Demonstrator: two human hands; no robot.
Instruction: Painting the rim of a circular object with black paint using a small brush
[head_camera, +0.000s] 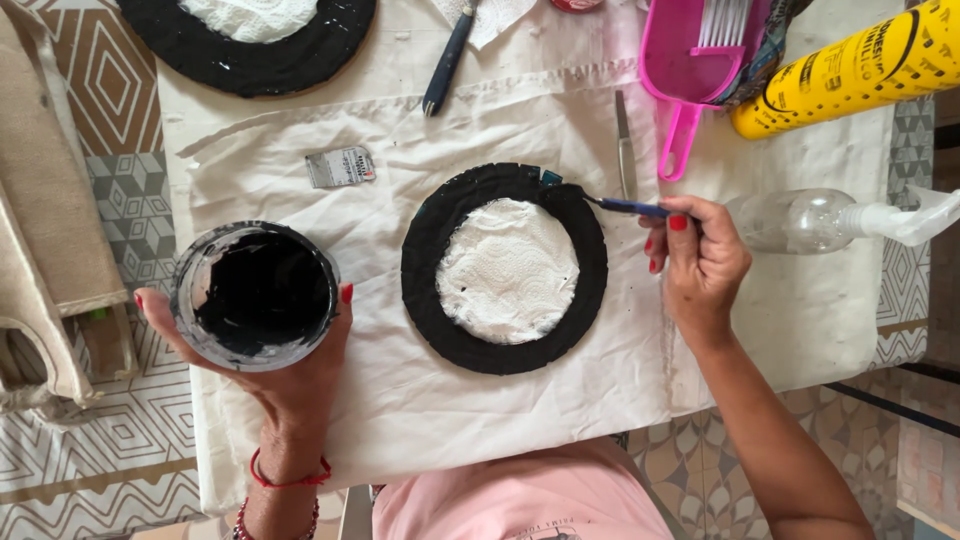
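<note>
On the desk (850, 330), covered by a white cloth (400, 390), a round ring painted black (505, 268) is laid flat near the middle, with crumpled white paper (507, 270) seen inside it. A thin blue-handled brush (625, 206) is gripped between the fingers of the right hand (700, 255), and its tip is held against the ring's upper right edge, just beside a small patch of teal that is left uncovered. The left hand (285, 370) is closed from below around a round pot of black paint (255, 295) — the pot is held up over the left part of the cloth, well apart from the ring, its rim smeared white and black. Red bracelets (285, 480) are worn at the left wrist. A second black ring (250, 45) is partly seen at the top edge, likewise filled with white paper. Beside it a dark blue pen-like tool (447, 62) is laid, and a small metal blade (624, 145) lies above the right hand. A pink dustpan (690, 65) — a comb-like white piece resting in it — is placed at the upper right, next to a yellow cylinder (850, 70). A clear spray bottle (810, 220) is laid on its side just behind the right hand. A small torn wrapper (340, 167) lies on the cloth above the pot.
</note>
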